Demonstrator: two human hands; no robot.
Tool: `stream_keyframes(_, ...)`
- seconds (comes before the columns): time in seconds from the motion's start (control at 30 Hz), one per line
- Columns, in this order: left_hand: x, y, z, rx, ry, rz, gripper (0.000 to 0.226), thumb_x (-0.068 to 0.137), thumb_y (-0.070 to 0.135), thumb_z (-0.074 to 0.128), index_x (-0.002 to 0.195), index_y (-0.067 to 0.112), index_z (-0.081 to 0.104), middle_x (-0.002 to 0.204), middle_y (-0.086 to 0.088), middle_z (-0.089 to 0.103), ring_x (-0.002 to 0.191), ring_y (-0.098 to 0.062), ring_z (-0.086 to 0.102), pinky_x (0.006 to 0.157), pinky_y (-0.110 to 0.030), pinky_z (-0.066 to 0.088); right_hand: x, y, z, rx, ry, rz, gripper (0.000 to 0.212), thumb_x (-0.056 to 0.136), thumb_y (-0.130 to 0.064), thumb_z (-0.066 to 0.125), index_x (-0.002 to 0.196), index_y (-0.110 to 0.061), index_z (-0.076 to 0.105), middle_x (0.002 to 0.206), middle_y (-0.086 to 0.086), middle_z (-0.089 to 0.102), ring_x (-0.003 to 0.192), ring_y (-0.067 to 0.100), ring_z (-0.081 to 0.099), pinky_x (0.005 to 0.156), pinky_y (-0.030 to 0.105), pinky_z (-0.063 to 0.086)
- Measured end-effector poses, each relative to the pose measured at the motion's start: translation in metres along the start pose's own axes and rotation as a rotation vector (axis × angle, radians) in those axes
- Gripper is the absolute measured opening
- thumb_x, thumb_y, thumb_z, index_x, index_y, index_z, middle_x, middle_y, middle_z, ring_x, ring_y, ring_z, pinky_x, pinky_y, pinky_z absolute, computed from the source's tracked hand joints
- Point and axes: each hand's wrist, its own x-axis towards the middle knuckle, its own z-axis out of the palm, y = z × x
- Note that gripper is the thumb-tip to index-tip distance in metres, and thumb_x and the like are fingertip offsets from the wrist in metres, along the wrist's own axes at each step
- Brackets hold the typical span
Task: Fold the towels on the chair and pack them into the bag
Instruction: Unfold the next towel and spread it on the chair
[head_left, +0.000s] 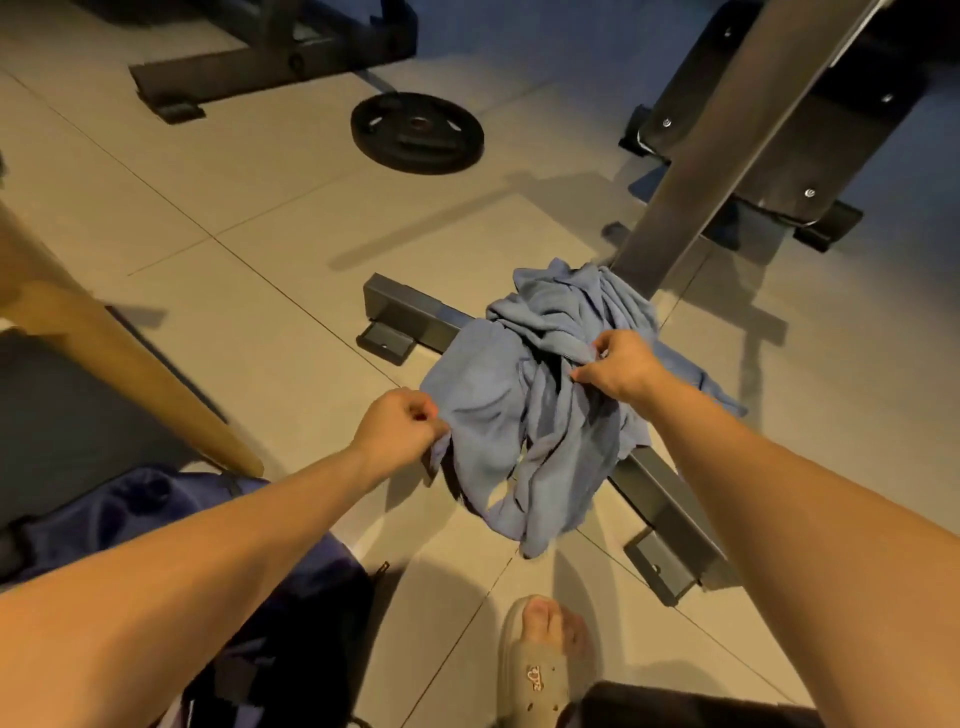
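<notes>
A crumpled pale blue terry towel (493, 405) hangs bunched between both hands, most of its cloth sagging below and between the grips. The left hand (400, 426) pinches its left edge with curled fingers; the right hand (618, 364) pinches a fold near its top. It seems to hang clear of the grey metal floor bar (410, 317) behind it. A dark blue fabric bag (156, 499) lies at lower left, beside a slanted wooden chair leg (130, 364).

I log the towel (545, 395) as plain dusty blue. Bag (130, 509) reads dark navy-purple. Floor (260, 218): beige tiles, thin dark grout lines. Weight plate (417, 132) black; bench frame (410, 317) dark grey; slipper (540, 686) tan; wooden leg (130, 374) honey-brown.
</notes>
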Motion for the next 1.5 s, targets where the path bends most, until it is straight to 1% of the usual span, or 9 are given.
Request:
stream_keyframes(0.17,-0.035,0.074,-0.067,-0.24,0.038,0.116,0.015,0.091,0.003,0.063,0.076,0.004,0.066,0.075,-0.013,0.061,0.072,-0.019,0.054,0.071,-0.034,0.045,-0.016,-0.005,0.005,0.061,0.063,0.037,0.029,0.093,-0.004,0.062,0.072,-0.009,0.044,0.073,0.017,0.044,0.071,0.026,0.041,0.066,0.04,0.04)
stream_keyframes(0.33,-0.057,0.123,-0.098,-0.339,0.053,0.161,0.022,0.094,0.006,0.058,0.075,0.013,0.065,0.078,-0.01,0.061,0.076,-0.022,0.053,0.066,-0.032,0.044,-0.032,-0.039,-0.012,0.163,0.015,-0.021,0.028,0.091,0.003,0.059,0.069,-0.012,0.048,0.076,0.02,0.048,0.073,0.029,0.047,0.074,0.058,0.059)
stream_keyframes(0.43,-0.067,0.151,-0.108,-0.353,0.074,0.209,0.025,0.096,0.01,0.058,0.074,0.018,0.065,0.08,-0.006,0.063,0.077,-0.019,0.057,0.066,-0.029,0.048,-0.064,-0.075,-0.028,0.335,-0.042,-0.111,0.015,0.091,-0.001,0.069,0.102,-0.009,0.064,0.098,0.018,0.065,0.092,0.034,0.065,0.071,0.037,0.053)
stream_keyframes(0.57,-0.077,0.199,-0.128,-0.453,0.077,0.234,0.014,0.1,0.014,0.057,0.09,0.013,0.067,0.092,-0.006,0.068,0.089,-0.017,0.066,0.071,-0.025,0.054,-0.086,-0.122,-0.038,0.456,-0.252,-0.299,0.057,0.086,-0.009,0.078,0.138,-0.023,0.057,0.126,-0.003,0.064,0.111,0.016,0.061,0.083,0.032,0.053)
stream_keyframes(0.7,-0.092,0.251,-0.15,-0.6,0.066,0.271,0.013,0.098,0.011,0.057,0.098,0.011,0.07,0.095,-0.006,0.073,0.087,-0.016,0.072,0.074,-0.027,0.059,-0.098,-0.155,-0.06,0.466,-0.02,-0.39,0.008,0.092,-0.007,0.071,0.092,-0.015,0.073,0.09,0.002,0.07,0.081,0.013,0.061,0.067,0.022,0.046)
stream_keyframes(0.77,-0.098,0.269,-0.165,-0.644,0.112,0.268,0.014,0.097,0.009,0.057,0.098,0.008,0.07,0.093,-0.008,0.073,0.084,-0.018,0.071,0.067,-0.026,0.06,-0.097,-0.168,-0.08,0.505,0.07,-0.393,0.018,0.093,-0.006,0.067,0.077,-0.014,0.066,0.084,0.009,0.066,0.083,0.02,0.059,0.072,0.029,0.048)
stream_keyframes(0.97,-0.117,0.289,-0.229,-0.709,0.426,0.158,0.022,0.092,0.003,0.062,0.114,0.005,0.068,0.108,-0.012,0.072,0.096,-0.025,0.071,0.054,-0.03,0.058,-0.124,-0.236,-0.158,0.652,0.18,-0.471,0.016,0.098,-0.009,0.057,0.083,-0.014,0.06,0.078,0.001,0.055,0.07,0.016,0.048,0.058,0.025,0.036)
stream_keyframes(1.27,-0.172,0.285,-0.314,-0.634,0.612,0.269,0.024,0.091,0.006,0.065,0.114,0.003,0.072,0.099,-0.012,0.072,0.081,-0.021,0.067,0.054,-0.026,0.057,-0.181,-0.354,-0.205,0.634,0.125,-0.595,0.008,0.089,-0.006,0.059,0.09,-0.014,0.058,0.085,0.012,0.051,0.079,0.022,0.045,0.068,0.034,0.034)
stream_keyframes(1.5,-0.214,0.261,-0.374,-0.507,0.681,0.252,0.012,0.092,0.007,0.068,0.102,0.007,0.073,0.097,-0.007,0.071,0.096,-0.025,0.069,0.059,-0.027,0.054,-0.211,-0.403,-0.187,0.638,-0.029,-0.527,0.023,0.094,-0.018,0.066,0.114,-0.006,0.068,0.107,0.011,0.074,0.098,0.03,0.071,0.085,0.045,0.059)
